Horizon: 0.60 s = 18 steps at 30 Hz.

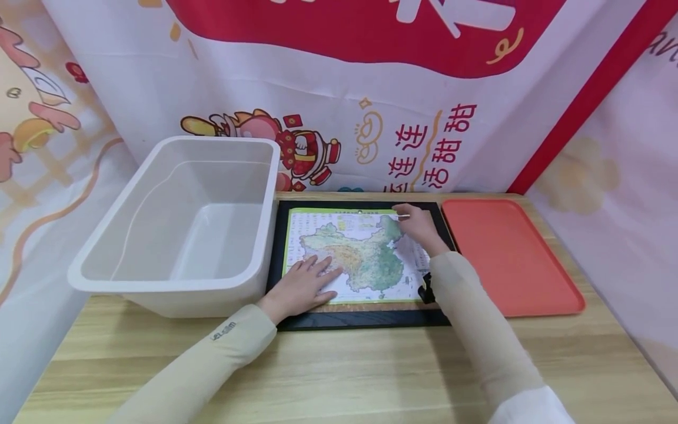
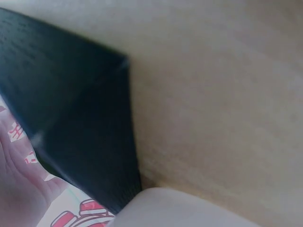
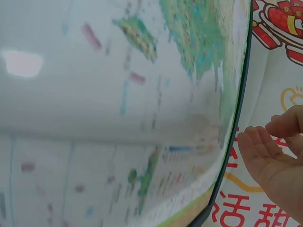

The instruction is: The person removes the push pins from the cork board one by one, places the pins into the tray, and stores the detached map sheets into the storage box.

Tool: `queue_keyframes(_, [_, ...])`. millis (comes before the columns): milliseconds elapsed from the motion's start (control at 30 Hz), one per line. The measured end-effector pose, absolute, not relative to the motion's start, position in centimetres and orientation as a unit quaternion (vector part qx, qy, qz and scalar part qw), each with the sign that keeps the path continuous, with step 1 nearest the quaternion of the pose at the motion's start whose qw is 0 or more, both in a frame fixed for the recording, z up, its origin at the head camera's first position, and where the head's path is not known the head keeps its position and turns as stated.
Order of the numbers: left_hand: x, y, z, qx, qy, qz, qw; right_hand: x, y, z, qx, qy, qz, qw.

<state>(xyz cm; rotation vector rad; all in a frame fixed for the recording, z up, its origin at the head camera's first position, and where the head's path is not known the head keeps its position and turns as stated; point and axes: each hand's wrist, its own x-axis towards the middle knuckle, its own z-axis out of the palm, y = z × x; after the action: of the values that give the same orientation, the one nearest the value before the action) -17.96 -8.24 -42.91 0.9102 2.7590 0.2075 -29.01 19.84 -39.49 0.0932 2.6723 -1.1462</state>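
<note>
A map of China [image 1: 365,253] lies on a cork board [image 1: 371,307] with a black frame [image 1: 365,320]. My left hand [image 1: 303,287] rests with fingers spread on the map's lower left. At the upper right corner of the map, my right hand [image 1: 415,225] pinches a small white pushpin [image 1: 404,216], only a sliver of it showing. Another small white pushpin [image 1: 359,211] sits at the map's top edge. In the right wrist view, the right hand [image 3: 279,161] has bent fingers beside the frame's edge, and the pin is hidden there.
A deep white bin [image 1: 175,235] stands against the frame's left side. To the right lies a shallow red tray [image 1: 511,259]. Everything rests on a wooden table [image 1: 371,371], with a printed cloth [image 1: 339,88] hanging behind. A small black device [image 1: 425,290] is at the right wrist.
</note>
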Motion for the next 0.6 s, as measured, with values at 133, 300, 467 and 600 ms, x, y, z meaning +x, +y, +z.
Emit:
queue_keyframes(133, [-17.9,-8.3,-43.0,0.309,0.941,0.074,0.118,-28.8,19.0,-39.8,0.024,0.905,-0.400,0.140])
queue_keyframes(300, [-17.9,-8.3,-43.1,0.307,0.941,0.077,0.120,-28.9,17.9,-40.0,-0.002,0.896,-0.410,0.167])
queue_keyframes(467, [-17.8,-8.3,-43.1,0.307,0.940,0.083,0.124,-29.2,17.3,-40.4,-0.024,0.890,-0.412,0.194])
queue_keyframes(600, [-17.8,-8.3,-43.0,0.305,0.941,0.080,0.124,-29.2,16.9,-40.4,-0.046,0.884,-0.420,0.201])
